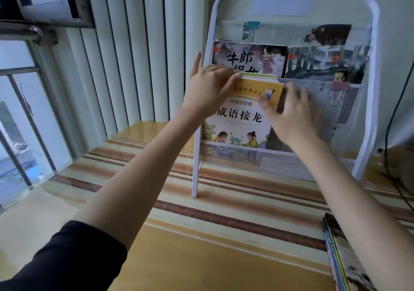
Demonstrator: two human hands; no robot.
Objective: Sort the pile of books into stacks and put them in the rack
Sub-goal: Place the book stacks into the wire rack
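Books [243, 115] upright in white rack's [367, 93] lower mesh pocket, both hands [210, 91] alongside

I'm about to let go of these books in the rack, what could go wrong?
1. The yellow books stand in the bottom pocket, steadied at their top by the left hand; released, they might tip forward over the low mesh front.
2. The right hand is close to the pink clip and could knock it.

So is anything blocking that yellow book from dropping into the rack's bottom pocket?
Nothing visible does. The yellow book already sits behind the bottom mesh pocket, with the left hand on its top edge and the right hand on its right edge.
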